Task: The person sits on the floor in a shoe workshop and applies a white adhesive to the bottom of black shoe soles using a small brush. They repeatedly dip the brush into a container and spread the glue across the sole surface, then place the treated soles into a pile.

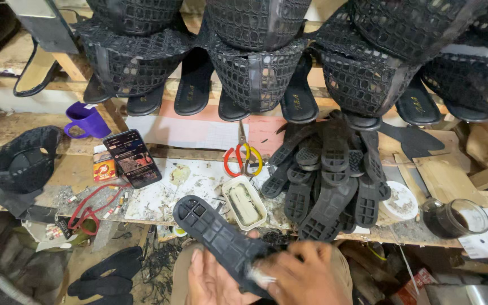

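Observation:
My left hand point(213, 282) holds a black rubber shoe sole point(216, 234) from below, tread side up, near the bench's front edge. My right hand point(303, 277), blurred, presses a small whitish piece point(259, 277) against the sole's near end. A white oval tin of glue point(244, 201) lies just beyond the sole. To its right sits a heap of black soles point(329, 169).
Red-and-yellow scissors point(243, 158), a phone point(133, 158), a purple cup point(86, 120) and a glass jar of dark liquid point(456, 217) lie on the cluttered wooden bench point(441, 175). Black mesh shoe uppers point(255, 73) and sandals hang above. More soles lie on the floor point(105, 277).

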The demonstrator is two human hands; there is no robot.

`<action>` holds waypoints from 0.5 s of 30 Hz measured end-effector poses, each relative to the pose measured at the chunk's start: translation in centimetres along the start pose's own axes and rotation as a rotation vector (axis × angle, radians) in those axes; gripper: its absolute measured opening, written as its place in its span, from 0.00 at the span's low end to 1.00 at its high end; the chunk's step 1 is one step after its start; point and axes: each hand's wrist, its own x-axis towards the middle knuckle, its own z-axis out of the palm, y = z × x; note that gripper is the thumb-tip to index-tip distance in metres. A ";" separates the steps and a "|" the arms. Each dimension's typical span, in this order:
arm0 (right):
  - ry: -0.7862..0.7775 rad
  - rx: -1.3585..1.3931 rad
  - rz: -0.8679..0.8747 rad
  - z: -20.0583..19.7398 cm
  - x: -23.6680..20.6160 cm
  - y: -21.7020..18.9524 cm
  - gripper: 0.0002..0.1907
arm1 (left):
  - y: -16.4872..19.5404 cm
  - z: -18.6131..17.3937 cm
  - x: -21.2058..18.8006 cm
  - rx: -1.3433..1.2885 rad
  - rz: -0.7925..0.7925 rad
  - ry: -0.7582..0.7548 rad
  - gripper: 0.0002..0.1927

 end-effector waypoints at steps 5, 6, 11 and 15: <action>0.092 -0.015 -0.018 0.5 0.0 0.1 0.22 | -0.5 0.4 0.3 0.270 0.128 0.539 0.38; 0.092 -0.015 -0.073 0.8 -0.1 0.2 0.22 | -0.1 0.6 0.1 0.215 0.091 0.521 0.38; 0.047 -0.035 0.097 2.1 -1.4 1.1 0.24 | 1.0 0.9 0.4 0.135 0.173 0.274 0.35; 0.211 -0.155 0.026 5.7 -2.9 0.4 0.25 | 0.3 0.5 1.3 0.178 0.294 0.389 0.37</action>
